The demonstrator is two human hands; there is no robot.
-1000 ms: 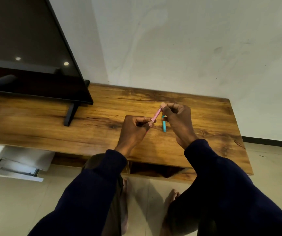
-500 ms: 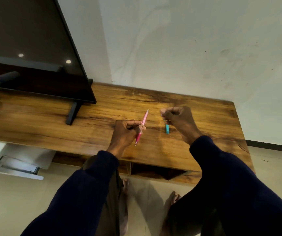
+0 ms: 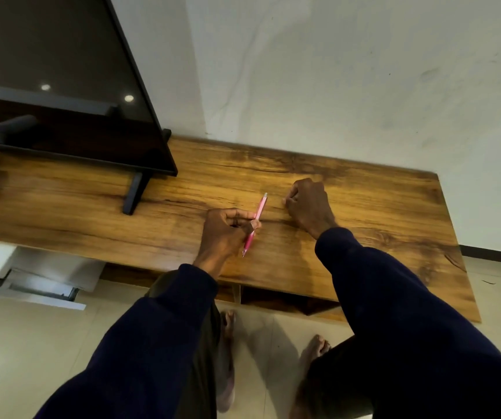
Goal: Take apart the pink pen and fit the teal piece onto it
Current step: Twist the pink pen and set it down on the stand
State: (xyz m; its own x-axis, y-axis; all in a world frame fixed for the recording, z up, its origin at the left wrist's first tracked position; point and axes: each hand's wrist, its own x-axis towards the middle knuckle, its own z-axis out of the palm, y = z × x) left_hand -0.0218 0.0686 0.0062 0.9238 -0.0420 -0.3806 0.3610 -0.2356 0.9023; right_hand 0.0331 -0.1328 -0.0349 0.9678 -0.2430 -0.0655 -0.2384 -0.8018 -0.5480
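I'm looking at a home living rm: big flat-screen TV [image 3: 61, 86] on a black stand leg [image 3: 134, 192], atop a long wood-grain console [image 3: 379, 213] set vs. a plain, scuffed white wall [image 3: 333, 71]. Glossy beige tile floor [image 3: 16, 343] below, w/ a person's bare feet [image 3: 315, 347] on it. White drawer unit [image 3: 40, 285] low at left.

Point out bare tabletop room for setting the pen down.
Bare wood lies at the right end of the wooden table, beyond the right hand, and between the television foot and the left hand. Crowded: the middle, around the pink pen.
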